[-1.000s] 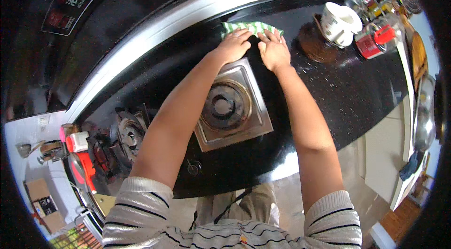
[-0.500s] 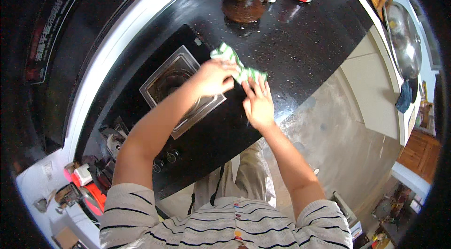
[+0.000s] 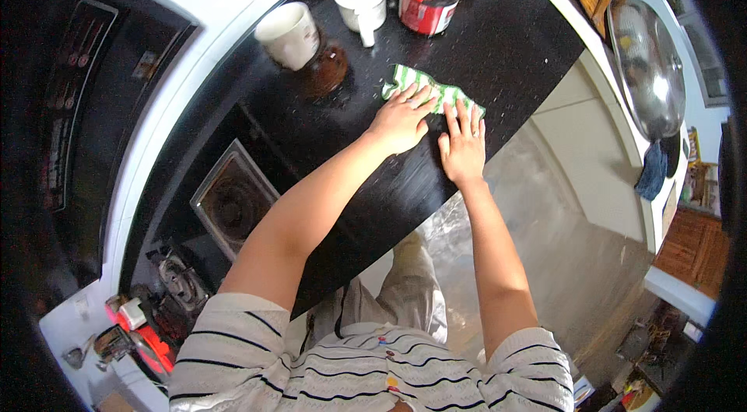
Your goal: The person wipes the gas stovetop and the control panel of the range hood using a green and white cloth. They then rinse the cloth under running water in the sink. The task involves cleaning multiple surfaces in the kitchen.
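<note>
While both forearms extend over the black tabletop, the two hands bear on a green-and-white striped cloth. The cloth lies crumpled on the right-hand part of the tabletop, closer to the near edge than to the back edge, with its long direction sloping toward the near edge.

Left hand: palm down, fingers extended and slightly spread, tips resting on the middle-left part of the cloth. Right hand: palm down, fingers straight and parted, thumb held apart, tips resting on the right-hand part of the cloth. Neither set of fingers is closed around the material; both are open and laid on top of it.

Beyond the cloth, toward the back edge, stand a patterned white cup, a plain white cup with its handle toward the person, and a red-labelled container with a red handle. A blurred brown object adjoins the patterned cup; its exact form cannot be told.

To the left of the hands, a square metal burner tray is set in the tabletop, partly covered by the left forearm. Past the right end, a large domed lid is positioned above a dark blue rag.
</note>
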`<state>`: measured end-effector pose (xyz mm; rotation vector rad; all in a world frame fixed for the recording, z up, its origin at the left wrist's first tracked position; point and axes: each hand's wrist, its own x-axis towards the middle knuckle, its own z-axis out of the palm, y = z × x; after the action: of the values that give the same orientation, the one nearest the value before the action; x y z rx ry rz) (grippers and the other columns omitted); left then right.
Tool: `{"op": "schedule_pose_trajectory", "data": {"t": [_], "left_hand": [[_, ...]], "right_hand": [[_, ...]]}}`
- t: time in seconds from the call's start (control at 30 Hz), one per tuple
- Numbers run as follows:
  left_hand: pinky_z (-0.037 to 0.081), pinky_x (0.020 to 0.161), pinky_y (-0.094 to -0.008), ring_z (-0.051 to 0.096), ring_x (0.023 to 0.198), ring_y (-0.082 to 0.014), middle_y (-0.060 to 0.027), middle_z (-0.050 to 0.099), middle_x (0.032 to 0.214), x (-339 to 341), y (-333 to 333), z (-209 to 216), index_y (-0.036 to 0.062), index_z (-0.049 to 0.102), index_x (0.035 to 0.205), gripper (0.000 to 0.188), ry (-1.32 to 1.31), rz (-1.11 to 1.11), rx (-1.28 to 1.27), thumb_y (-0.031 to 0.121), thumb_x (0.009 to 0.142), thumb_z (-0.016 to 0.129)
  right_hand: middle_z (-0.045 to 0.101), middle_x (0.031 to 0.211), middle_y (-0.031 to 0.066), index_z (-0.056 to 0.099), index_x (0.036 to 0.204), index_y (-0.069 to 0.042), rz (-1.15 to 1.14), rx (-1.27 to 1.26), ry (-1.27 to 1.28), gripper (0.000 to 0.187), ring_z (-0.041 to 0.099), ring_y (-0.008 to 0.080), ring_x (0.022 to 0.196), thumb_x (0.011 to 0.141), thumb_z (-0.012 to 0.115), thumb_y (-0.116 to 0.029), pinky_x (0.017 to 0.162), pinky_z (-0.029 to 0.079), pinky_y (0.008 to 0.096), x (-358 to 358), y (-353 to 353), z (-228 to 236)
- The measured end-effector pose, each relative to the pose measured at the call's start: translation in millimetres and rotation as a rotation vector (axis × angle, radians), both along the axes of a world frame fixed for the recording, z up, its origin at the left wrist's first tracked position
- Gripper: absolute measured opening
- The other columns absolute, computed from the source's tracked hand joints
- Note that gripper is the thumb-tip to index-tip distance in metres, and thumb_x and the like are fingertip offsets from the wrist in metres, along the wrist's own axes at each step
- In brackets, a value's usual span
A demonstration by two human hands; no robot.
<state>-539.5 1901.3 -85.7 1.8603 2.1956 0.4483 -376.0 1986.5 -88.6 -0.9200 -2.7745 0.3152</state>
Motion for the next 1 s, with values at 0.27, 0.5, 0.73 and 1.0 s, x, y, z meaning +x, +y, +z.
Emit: {"op": "schedule_pose_trajectory", "data": {"t": [0.27, 0.5, 0.73, 1.0], "left_hand": [[0.027, 0.111, -0.0483, 0.034, 0.136, -0.0313, -0.0139, 0.039, 0.145, -1.0, 92.0, -9.0, 0.0095, 0.049, 0.133, 0.047, 0.012, 0.120, 0.082, 0.020, 0.087, 0.051], [0.036, 0.107, -0.0427, 0.048, 0.125, -0.0261, -0.0078, 0.054, 0.132, 63.9, -57.8, 9.2, 0.0110, 0.060, 0.121, 0.039, -0.030, 0.077, 0.177, 0.008, 0.082, 0.053], [0.049, 0.083, -0.0369, 0.063, 0.087, -0.0246, -0.0065, 0.063, 0.086, 94.7, -169.8, 19.7, 0.0107, 0.066, 0.079, 0.009, -0.118, -0.035, 0.185, 0.014, 0.075, 0.058], [0.047, 0.071, -0.0404, 0.059, 0.091, -0.0292, -0.0092, 0.061, 0.089, -41.3, -272.1, 116.3, 0.0085, 0.066, 0.096, 0.023, -0.008, 0.196, 0.398, 0.007, 0.073, 0.062]], "right_hand": [[0.036, 0.147, 0.0139, 0.043, 0.138, -0.012, 0.077, -0.020, 0.034, 0.053, 0.024, 0.0408, 0.139, 0.086, 0.050, -0.025, 0.113, 0.020, 0.0516, -35.2, 117.0, -11.2], [0.041, 0.141, 0.0152, 0.046, 0.134, -0.010, 0.307, -0.177, 0.000, 0.054, 0.029, 0.0406, 0.135, 0.080, 0.055, -0.012, 0.113, 0.020, 0.0535, 48.9, -6.0, 17.4], [0.053, 0.098, 0.0112, 0.063, 0.095, -0.010, 0.351, -0.173, 0.075, 0.020, 0.048, 0.0353, 0.099, 0.075, 0.062, -0.008, 0.086, 0.036, 0.0457, 92.8, -124.5, 12.3], [0.051, 0.102, 0.0182, 0.057, 0.105, -0.004, 0.584, -0.351, 0.567, 0.032, 0.050, 0.0371, 0.096, 0.074, 0.056, 0.007, 0.085, 0.040, 0.0456, -74.1, -200.7, 93.6]]}}
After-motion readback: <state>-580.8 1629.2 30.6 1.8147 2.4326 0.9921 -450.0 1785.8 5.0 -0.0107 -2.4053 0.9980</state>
